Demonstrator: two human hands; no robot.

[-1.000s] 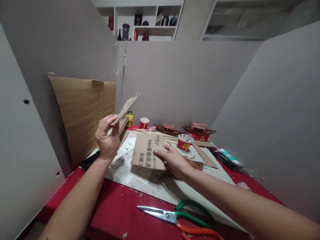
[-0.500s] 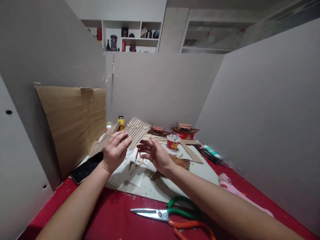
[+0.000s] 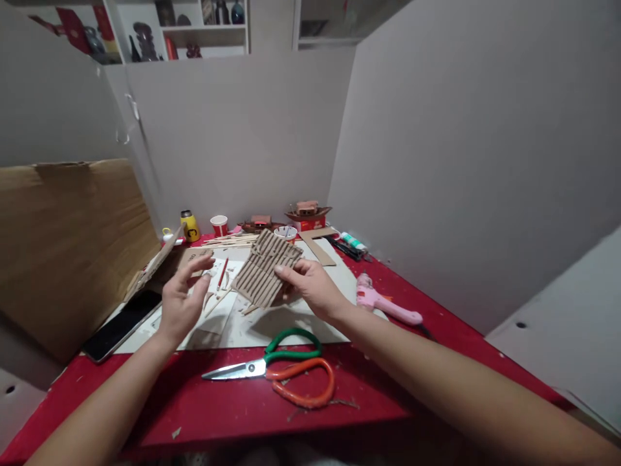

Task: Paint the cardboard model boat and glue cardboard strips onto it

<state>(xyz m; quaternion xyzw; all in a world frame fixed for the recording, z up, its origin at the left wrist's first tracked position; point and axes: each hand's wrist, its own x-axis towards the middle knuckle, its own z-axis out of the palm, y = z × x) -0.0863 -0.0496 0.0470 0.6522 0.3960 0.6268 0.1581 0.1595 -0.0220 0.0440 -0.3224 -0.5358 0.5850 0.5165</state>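
A piece of ridged corrugated cardboard (image 3: pixel 264 268) is tilted above the white board (image 3: pixel 291 327), gripped at its right edge by my right hand (image 3: pixel 315 285). My thumb lies on its ridged face and the other fingers are behind it. To the left, my left hand (image 3: pixel 184 301) hovers with fingers apart and nothing in it. Beneath and between the hands lie paper sheets, a red pencil (image 3: pixel 222 273) and thin wooden strips. Scissors (image 3: pixel 252 369) with one green and one orange handle rest on the red tabletop (image 3: pixel 233 414) in front.
A pink glue gun (image 3: pixel 383 301) lies right. At the back stand model boats (image 3: pixel 308 210), a red paper cup (image 3: pixel 219 225) and a yellow bottle (image 3: pixel 189 226). A black phone (image 3: pixel 123 323) lies left, near a big cardboard sheet (image 3: pixel 72 259). Grey panels wall in the table.
The corrugated cardboard has passed from my left hand to my right hand. My left hand has let go and opened. The view has swung to the right and down.
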